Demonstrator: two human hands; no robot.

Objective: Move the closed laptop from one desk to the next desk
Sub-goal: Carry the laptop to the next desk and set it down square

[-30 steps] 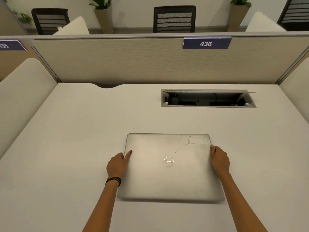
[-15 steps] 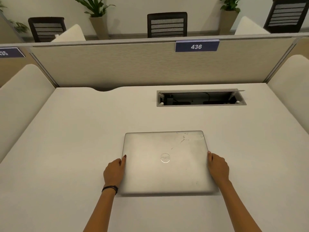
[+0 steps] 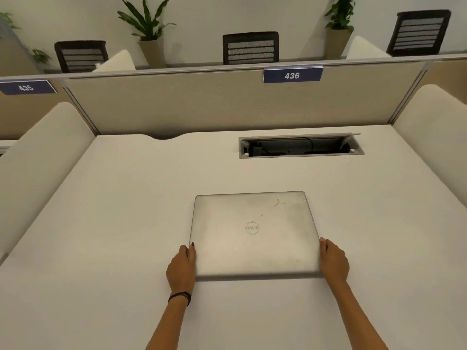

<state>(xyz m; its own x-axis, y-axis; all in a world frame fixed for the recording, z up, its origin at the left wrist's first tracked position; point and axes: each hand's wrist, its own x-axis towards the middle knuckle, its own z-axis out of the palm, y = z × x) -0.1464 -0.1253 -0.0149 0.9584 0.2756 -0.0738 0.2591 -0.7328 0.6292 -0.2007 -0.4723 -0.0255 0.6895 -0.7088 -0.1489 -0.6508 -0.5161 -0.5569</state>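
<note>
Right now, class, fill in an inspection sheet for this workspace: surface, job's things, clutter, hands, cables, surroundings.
Surface: pale desk, bare apart from the laptop.
Job's things: closed silver laptop, lid scuffed near its far right corner.
Clutter: nothing seen.
Hands: left hand and right hand grip the laptop's side edges near the front.
Cables: dark cables inside the open cable hatch.
Surroundings: beige partition with sign 436; sign 435 to the left; chairs and plants behind.

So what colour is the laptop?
Silver-grey, a bit scuffed; the laptop shows best in the head view.
</note>
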